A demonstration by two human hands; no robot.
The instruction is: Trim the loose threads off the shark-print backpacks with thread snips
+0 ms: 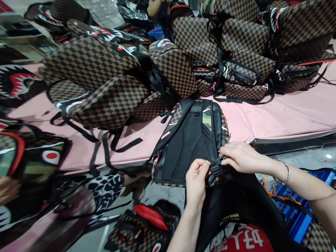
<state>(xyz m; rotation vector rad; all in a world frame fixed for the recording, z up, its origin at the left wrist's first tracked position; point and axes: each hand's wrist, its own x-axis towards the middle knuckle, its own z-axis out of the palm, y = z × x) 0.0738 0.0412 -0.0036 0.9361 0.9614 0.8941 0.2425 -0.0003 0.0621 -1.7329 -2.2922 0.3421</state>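
Observation:
A checkered backpack (pixel 183 147) lies with its black padded back and straps facing up, at the near edge of the pink table. Over its lower right corner, my left hand (pixel 198 175) is closed, thumb and fingertips pinched beside a bundled black strap (pixel 216 166). My right hand (pixel 237 157) comes in from the right, fingers pinched at the other side of that strap, near the backpack's edge. What lies between the fingertips of each hand is too small to make out.
Checkered backpacks (pixel 91 63) pile up along the far side of the pink table (pixel 294 115). At left, a person's hand (pixel 9 189) touches a camouflage bag. Another bag (pixel 141 227) is on the floor; a blue rack (pixel 301 210) stands at right.

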